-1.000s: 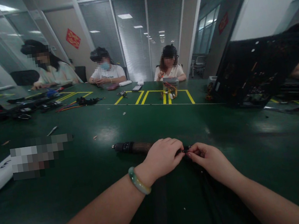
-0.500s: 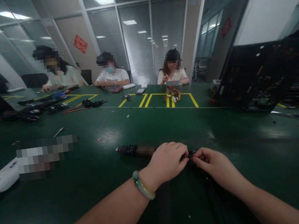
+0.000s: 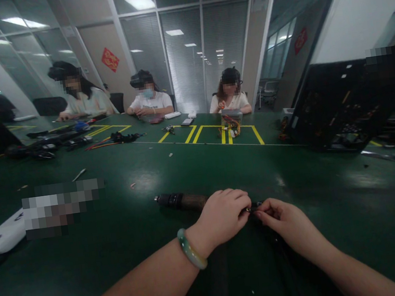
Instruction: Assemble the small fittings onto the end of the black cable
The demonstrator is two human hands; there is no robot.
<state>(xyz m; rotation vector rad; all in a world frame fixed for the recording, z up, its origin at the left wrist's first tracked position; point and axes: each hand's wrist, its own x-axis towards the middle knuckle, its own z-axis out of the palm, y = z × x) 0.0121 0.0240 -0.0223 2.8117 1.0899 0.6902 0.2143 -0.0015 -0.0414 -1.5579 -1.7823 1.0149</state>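
Note:
On the green table lies a dark cylindrical tool point(image 3: 186, 201), its metal tip pointing left and its other end hidden behind my left hand point(image 3: 229, 211). The fingers of that hand are wrapped round a dark part with a small shiny bit at the fingertips. Just to the right, my right hand point(image 3: 281, 214) pinches something small and dark against the same spot, too small to make out. The two hands nearly touch. A dark cable or strap point(image 3: 277, 244) runs from beneath them toward the front edge.
A white device point(image 3: 3, 233) lies at the left. Across the green table point(image 3: 150, 232) are black parts point(image 3: 121, 137), wires point(image 3: 231, 131) and yellow tape marks. A large black panel point(image 3: 326, 102) stands at the right. Several people sit around the far side.
The whole view has shifted slightly. Both hands keep the same hold at the same spot, with only slight finger movement.

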